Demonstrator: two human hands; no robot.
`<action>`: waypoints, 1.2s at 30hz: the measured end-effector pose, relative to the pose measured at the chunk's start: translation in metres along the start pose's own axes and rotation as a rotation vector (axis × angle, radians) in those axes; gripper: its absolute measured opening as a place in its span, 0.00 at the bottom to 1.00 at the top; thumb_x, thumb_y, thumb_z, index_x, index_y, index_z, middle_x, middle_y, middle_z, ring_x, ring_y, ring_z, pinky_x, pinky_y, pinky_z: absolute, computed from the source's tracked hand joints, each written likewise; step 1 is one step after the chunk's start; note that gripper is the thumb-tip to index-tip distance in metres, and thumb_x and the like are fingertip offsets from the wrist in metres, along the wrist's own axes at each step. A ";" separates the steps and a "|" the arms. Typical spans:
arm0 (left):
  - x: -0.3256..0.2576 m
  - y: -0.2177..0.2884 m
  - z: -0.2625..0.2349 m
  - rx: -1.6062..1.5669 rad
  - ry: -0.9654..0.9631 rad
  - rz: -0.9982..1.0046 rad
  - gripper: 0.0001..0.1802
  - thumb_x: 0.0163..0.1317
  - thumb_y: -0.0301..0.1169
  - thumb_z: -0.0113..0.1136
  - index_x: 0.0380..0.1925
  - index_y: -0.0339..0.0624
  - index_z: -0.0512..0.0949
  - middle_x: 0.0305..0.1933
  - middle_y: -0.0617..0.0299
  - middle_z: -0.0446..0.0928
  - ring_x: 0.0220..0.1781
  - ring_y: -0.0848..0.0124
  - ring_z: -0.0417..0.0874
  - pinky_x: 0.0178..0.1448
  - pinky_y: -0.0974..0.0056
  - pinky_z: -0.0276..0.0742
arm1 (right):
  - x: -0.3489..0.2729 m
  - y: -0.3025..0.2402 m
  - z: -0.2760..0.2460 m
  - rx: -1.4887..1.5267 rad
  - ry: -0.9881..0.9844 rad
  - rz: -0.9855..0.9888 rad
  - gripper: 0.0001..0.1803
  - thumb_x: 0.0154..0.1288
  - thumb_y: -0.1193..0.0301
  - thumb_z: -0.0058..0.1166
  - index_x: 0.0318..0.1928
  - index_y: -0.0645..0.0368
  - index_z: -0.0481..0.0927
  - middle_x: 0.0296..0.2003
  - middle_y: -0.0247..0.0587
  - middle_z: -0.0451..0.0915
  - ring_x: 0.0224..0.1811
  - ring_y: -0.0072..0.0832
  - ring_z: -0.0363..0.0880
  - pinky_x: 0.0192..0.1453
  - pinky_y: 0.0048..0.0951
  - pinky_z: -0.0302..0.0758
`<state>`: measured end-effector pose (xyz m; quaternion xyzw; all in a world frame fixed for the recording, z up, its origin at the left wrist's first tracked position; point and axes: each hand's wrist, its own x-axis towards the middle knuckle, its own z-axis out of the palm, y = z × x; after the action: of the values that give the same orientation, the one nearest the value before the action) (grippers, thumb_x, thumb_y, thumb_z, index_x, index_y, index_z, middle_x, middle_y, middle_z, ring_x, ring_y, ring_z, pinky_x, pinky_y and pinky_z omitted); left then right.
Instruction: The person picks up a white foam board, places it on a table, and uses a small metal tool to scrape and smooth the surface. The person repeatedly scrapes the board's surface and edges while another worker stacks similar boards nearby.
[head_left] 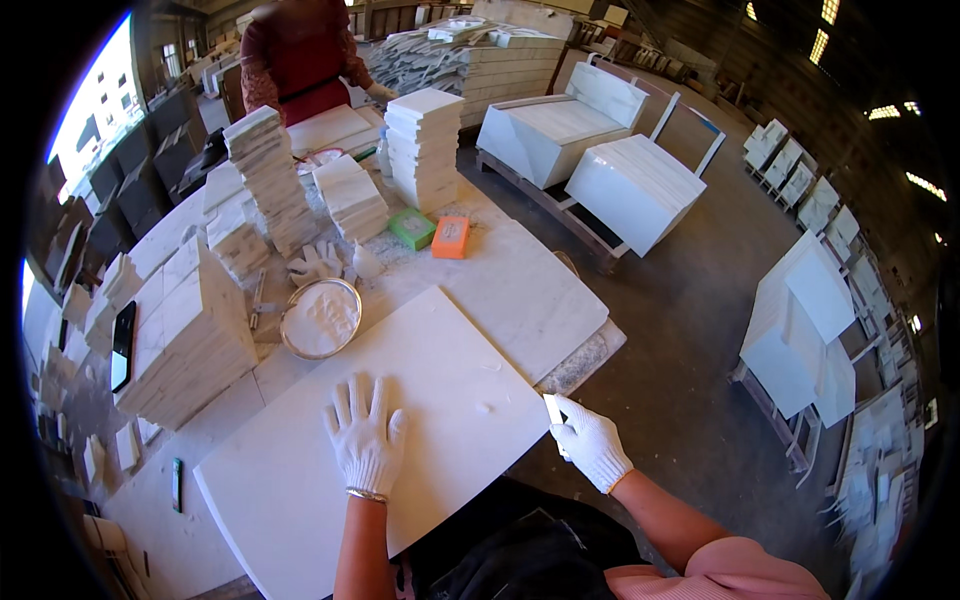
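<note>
So the person is leaning over a big white slab (400, 420) that's lying flat on the marble worktable (520, 290), its right corner reaching the table's edge. The left hand (365, 440), in a white glove, is resting flat on the slab with fingers spread wide, not gripping anything. The right hand (590, 445), also gloved, is curling shut around a small flat blade (553, 408), and its tip is touching the slab's right edge. Just beyond the slab a round metal bowl (320, 318) of white paste is sitting, with a spare pair of gloves (316, 262) near it. Stacks of tiles (268, 175) are standing further back, and another person in red (300, 50) is working at the far end.
</note>
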<state>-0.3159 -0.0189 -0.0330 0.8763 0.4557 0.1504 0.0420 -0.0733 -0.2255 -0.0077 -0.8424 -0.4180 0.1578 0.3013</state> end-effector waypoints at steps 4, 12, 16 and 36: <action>-0.001 -0.001 0.000 0.008 -0.003 -0.004 0.31 0.67 0.47 0.51 0.69 0.51 0.68 0.76 0.51 0.59 0.77 0.45 0.56 0.75 0.37 0.49 | 0.008 -0.004 0.007 -0.050 -0.008 0.014 0.21 0.65 0.64 0.52 0.59 0.46 0.76 0.44 0.48 0.83 0.45 0.50 0.82 0.47 0.43 0.79; 0.000 0.002 0.000 -0.002 0.012 0.004 0.31 0.67 0.47 0.51 0.69 0.52 0.68 0.76 0.51 0.59 0.76 0.44 0.57 0.75 0.37 0.49 | 0.038 -0.010 0.024 -0.197 0.012 -0.117 0.21 0.65 0.63 0.52 0.58 0.48 0.78 0.41 0.50 0.84 0.40 0.48 0.83 0.44 0.42 0.80; -0.002 -0.006 0.001 0.030 0.009 -0.006 0.30 0.67 0.47 0.51 0.69 0.53 0.68 0.76 0.51 0.60 0.76 0.45 0.57 0.76 0.37 0.49 | 0.037 -0.032 0.008 -0.091 -0.108 -0.033 0.20 0.65 0.63 0.52 0.58 0.45 0.77 0.44 0.49 0.83 0.43 0.51 0.82 0.46 0.46 0.78; 0.001 0.000 -0.001 -0.008 0.032 0.005 0.31 0.65 0.49 0.53 0.67 0.54 0.71 0.74 0.50 0.62 0.75 0.45 0.59 0.74 0.37 0.52 | 0.063 -0.026 0.037 -0.187 -0.056 -0.037 0.19 0.66 0.61 0.52 0.56 0.46 0.76 0.34 0.54 0.83 0.37 0.52 0.82 0.41 0.48 0.78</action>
<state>-0.3159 -0.0182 -0.0320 0.8747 0.4537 0.1665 0.0379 -0.0707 -0.1484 -0.0205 -0.8542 -0.4545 0.1364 0.2125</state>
